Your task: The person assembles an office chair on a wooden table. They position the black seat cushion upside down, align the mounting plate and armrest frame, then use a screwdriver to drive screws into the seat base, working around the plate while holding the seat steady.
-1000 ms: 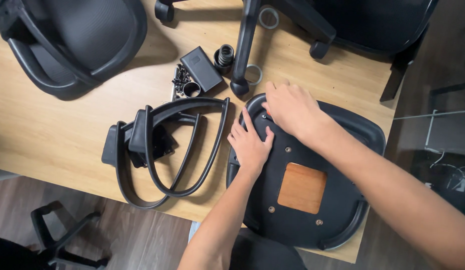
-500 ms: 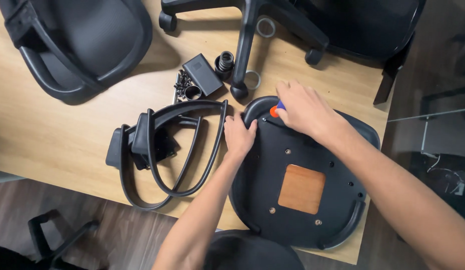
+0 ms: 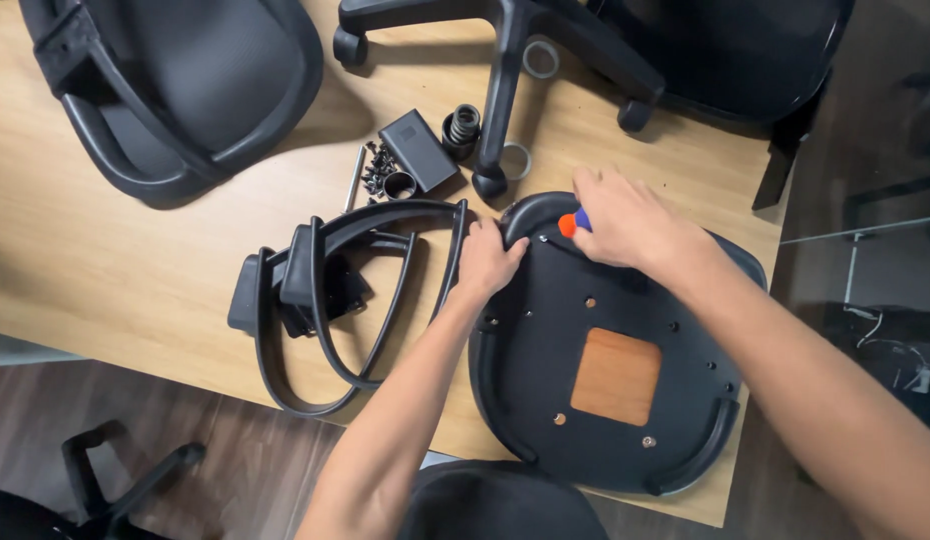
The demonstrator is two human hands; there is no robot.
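On the upturned seat base (image 3: pixel 625 400), the left hand (image 3: pixel 488 258) is curling over its near-left rim while the right hand (image 3: pixel 625 222) is gripping a screwdriver (image 3: pixel 573 222) (armrests (image 3: pixel 335 300) unattached beside it).

armrests (image 3: pixel 335 300) just left of seat pan (image 3: pixel 605 350), star base (image 3: pixel 505 60) beyond, bare tabletop (image 3: pixel 115 280) far left

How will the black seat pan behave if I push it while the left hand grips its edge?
The seat pan looks rigid, so probably stiff. It lies flat and broad, so it likely slides rather than tips. It overhangs the table, so a push toward you risks dropping it.
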